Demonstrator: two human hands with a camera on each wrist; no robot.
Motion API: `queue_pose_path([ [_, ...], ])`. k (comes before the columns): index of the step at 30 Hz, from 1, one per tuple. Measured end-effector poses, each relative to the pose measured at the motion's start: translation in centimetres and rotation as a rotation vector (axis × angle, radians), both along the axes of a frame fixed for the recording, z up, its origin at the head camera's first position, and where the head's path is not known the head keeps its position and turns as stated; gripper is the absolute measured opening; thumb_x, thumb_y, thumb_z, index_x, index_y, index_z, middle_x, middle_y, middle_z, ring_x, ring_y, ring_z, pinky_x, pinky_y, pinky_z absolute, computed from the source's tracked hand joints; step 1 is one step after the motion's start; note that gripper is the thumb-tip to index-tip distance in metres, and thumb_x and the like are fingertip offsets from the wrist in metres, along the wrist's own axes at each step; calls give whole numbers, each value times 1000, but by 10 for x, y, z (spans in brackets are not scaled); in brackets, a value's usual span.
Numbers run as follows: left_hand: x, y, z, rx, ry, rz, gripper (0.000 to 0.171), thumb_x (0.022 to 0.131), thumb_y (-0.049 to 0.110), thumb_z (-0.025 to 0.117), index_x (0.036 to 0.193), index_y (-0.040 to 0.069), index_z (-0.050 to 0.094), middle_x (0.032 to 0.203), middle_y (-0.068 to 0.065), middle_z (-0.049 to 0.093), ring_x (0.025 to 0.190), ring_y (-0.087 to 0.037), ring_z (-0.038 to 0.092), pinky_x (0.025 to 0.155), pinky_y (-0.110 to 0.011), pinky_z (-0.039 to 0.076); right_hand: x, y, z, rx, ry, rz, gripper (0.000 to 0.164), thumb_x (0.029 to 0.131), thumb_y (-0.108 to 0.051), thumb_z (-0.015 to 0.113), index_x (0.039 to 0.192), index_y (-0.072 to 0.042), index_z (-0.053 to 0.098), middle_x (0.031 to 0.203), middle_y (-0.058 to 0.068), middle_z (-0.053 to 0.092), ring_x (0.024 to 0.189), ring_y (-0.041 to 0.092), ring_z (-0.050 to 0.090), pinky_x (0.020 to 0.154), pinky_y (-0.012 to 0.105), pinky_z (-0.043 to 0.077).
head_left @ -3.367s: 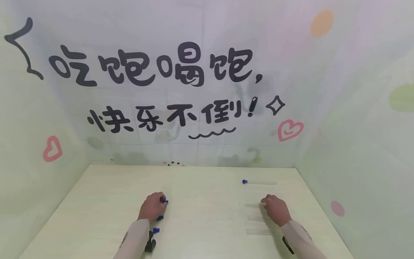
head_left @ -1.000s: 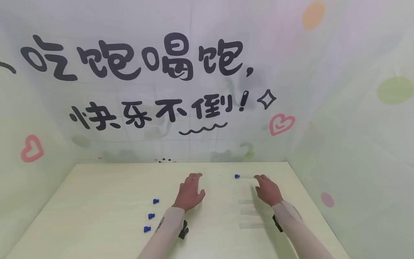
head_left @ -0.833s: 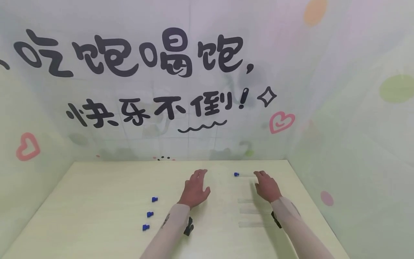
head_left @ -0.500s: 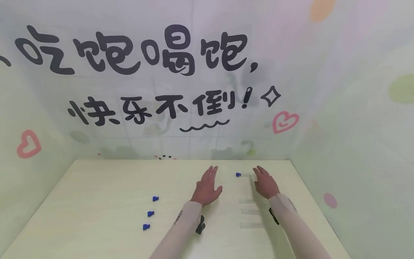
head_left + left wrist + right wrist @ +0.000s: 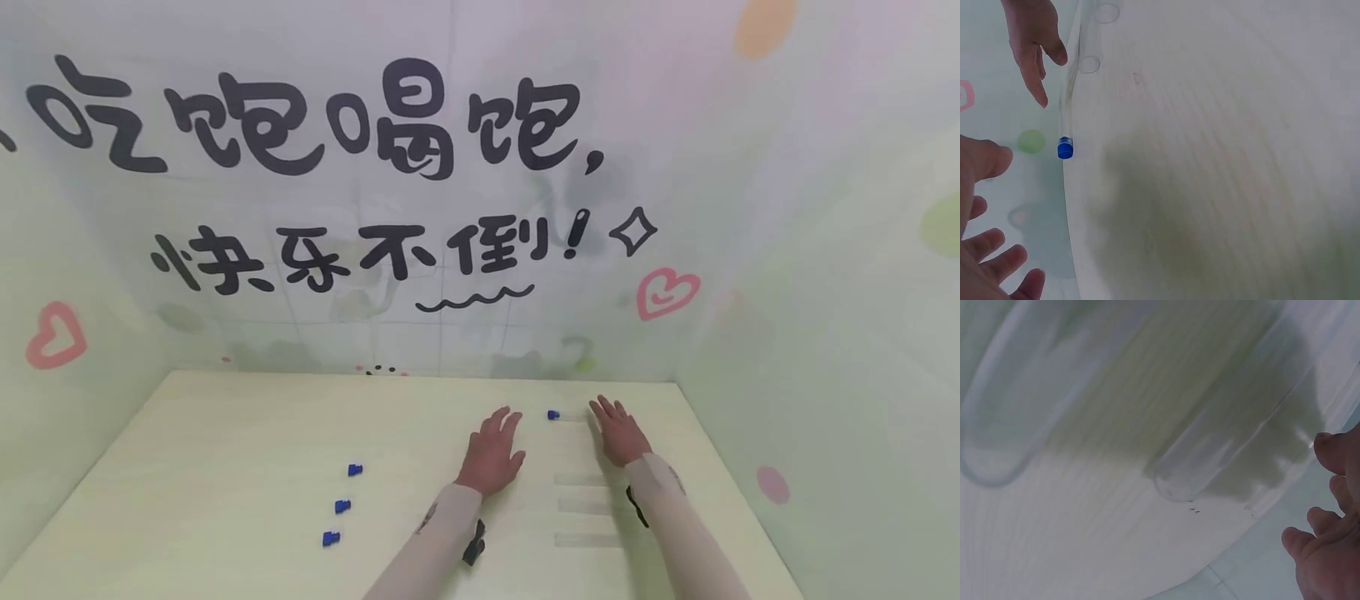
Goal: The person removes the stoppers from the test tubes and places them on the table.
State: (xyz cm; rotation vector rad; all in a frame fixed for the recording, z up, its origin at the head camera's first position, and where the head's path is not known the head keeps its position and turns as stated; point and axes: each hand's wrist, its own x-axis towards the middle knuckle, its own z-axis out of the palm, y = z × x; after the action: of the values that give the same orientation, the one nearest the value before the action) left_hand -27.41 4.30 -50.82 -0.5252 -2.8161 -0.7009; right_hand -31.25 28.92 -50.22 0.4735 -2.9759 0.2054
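Note:
A clear test tube (image 5: 572,417) with a blue cap (image 5: 552,415) lies near the back of the table. My left hand (image 5: 491,458) hovers left of and in front of that cap, fingers spread and holding nothing. At the tube's other end is my right hand (image 5: 621,433), its straight fingers overlapping the tube in the head view, nothing gripped. Three uncapped clear tubes, among them the nearest one (image 5: 585,540), lie in a column in front of it. Far to the left sit three loose blue caps, the middle one (image 5: 342,506) between two others. In the left wrist view the capped tube's blue cap (image 5: 1065,148) shows plainly.
A pale wooden table (image 5: 247,450) spans the area, backed by a printed cloth wall (image 5: 465,342) and side walls of cloth. Black camera straps (image 5: 475,543) sit at the wrists over light sleeves.
My left hand has left the far blue cap on the left and moved right, towards the capped tube. My right hand has gone from an uncapped tube back to the capped one.

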Motion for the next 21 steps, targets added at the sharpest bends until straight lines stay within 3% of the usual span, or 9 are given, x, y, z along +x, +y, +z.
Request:
queue_pose_path([
  [6,3,6,-10,-34,-7,25,55,81,27,63,129,13,41,131,-9,40,114,-25,45,76,-41,43,-3,6,-7,-9,-34,26,49,81,18,37,127,3,44,133,25,40,117,50,36,90,57,35],
  [12,-1,7,-14,-54,-22,57,55,82,26,63,130,14,40,128,-8,43,111,-23,48,77,-39,43,-9,6,-13,20,-53,-26,37,88,5,44,123,-2,50,124,18,52,112,39,48,91,48,39],
  [16,-1,8,-14,-40,-25,72,54,82,25,63,129,14,41,124,-7,45,108,-24,48,76,-38,43,-12,9,-15,31,-11,-39,24,87,-5,53,109,-6,60,110,12,61,100,31,58,83,42,46],
  [21,1,7,-13,-21,-43,86,53,81,24,64,128,13,43,121,-9,47,106,-26,49,76,-38,43,-14,13,-20,73,57,-28,14,78,-4,62,88,-13,68,91,3,68,83,21,64,68,35,50],
])
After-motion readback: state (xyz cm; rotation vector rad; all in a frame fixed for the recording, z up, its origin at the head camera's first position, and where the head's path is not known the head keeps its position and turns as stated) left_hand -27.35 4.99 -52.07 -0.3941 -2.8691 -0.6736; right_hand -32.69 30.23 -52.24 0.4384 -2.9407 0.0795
